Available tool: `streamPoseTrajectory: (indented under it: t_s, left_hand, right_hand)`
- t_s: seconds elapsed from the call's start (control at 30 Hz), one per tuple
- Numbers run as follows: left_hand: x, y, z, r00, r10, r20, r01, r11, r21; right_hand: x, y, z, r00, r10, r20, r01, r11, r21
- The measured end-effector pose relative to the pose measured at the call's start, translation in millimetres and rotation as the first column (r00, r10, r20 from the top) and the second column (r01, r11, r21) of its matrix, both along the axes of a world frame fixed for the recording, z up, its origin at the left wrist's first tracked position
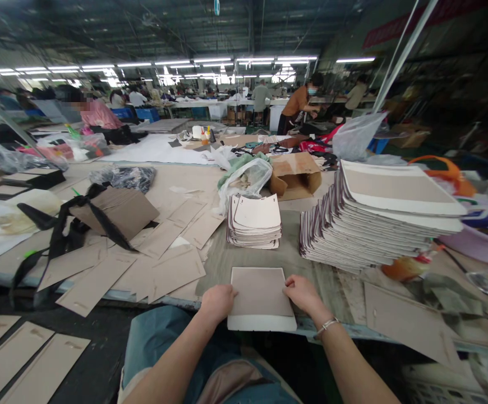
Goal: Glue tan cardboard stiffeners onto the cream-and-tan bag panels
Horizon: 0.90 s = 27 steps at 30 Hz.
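1. Blue-green clothing [155, 336] covers the person's lap.
2. The left hand [217, 303] and right hand [302, 293] each have a narrow, pinching grip on opposite side edges of a grey card [261, 292]; it lies over a white sheet [262, 323] overhanging the counter's [180, 185] front edge.
3. Loose cards [176, 275] crowd the left; a tall, leaning stack [366, 224] stands right.
4. Straight beyond, a short stack [254, 221] stands in the way.
5. Behind it sit a plastic bag [250, 175] and open carton [297, 173].

a carton [297, 164] backs the gap between short stack [254, 227] and tall stack [353, 230]
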<state>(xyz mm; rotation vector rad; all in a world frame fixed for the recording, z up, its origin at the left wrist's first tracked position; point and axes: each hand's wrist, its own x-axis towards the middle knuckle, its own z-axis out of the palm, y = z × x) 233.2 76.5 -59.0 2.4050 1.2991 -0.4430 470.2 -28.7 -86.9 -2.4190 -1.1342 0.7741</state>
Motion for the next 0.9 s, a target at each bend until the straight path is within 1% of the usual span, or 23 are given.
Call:
streamPoseTrajectory:
  t_s: [0.23, 0.67, 0.9]
  left_hand:
    - [-2.2, 1.7, -4.7, 0.999, -0.019, 0.038, 0.017, 0.999, 0.045]
    - [-3.1, 4.7, -5.2, 0.999, -0.017, 0.051, 0.015, 1.0, 0.026]
    - [-3.0, 5.7, -4.3, 0.999, -0.032, 0.036, 0.031, 0.999, 0.016]
  right_hand:
    - [0.3, 0.0, -1.0, 1.0, 0.008, -0.003, -0.008, 1.0, -0.005]
    - [-0.1, 0.6, 5.5, 0.998, 0.062, 0.028, -0.061, 0.997, -0.048]
    - [0.8, 3.3, 10.1, 0.988, 0.135, 0.078, -0.129, 0.988, -0.08]
